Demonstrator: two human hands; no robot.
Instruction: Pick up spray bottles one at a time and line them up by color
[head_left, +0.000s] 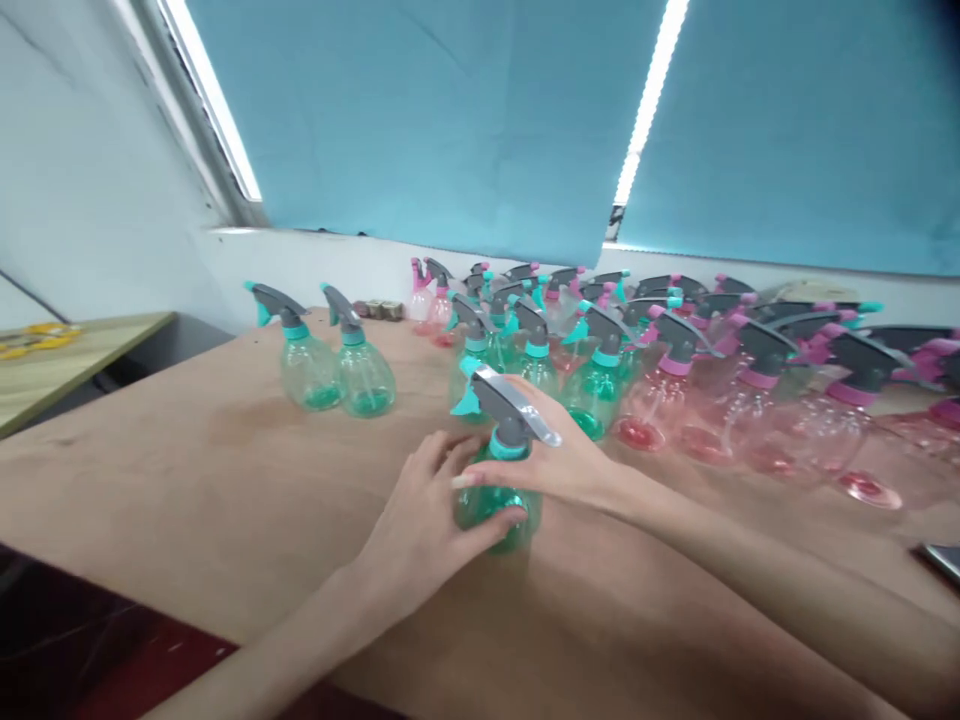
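Note:
A green-tinted clear spray bottle (512, 503) stands upright between both hands near the middle of the table. Its grey trigger head has a turquoise nozzle and trigger pointing left. My left hand (420, 515) is wrapped round the lower left side of the bottle, thumb across its front. From the right, my right hand (562, 455) closes round the bottle just below the turquoise collar, its thumb over the front and its fingers mostly hidden behind. Two more green spray bottles (367, 375) stand side by side to the left.
Many pink spray bottles (675, 390) and green spray bottles (600, 385) crowd the back and right of the brown table (247, 480). A dark flat object (941, 562) lies at the right edge. A wooden side table (90, 350) holds yellow items at left. Blue blinds (435, 120) hang behind.

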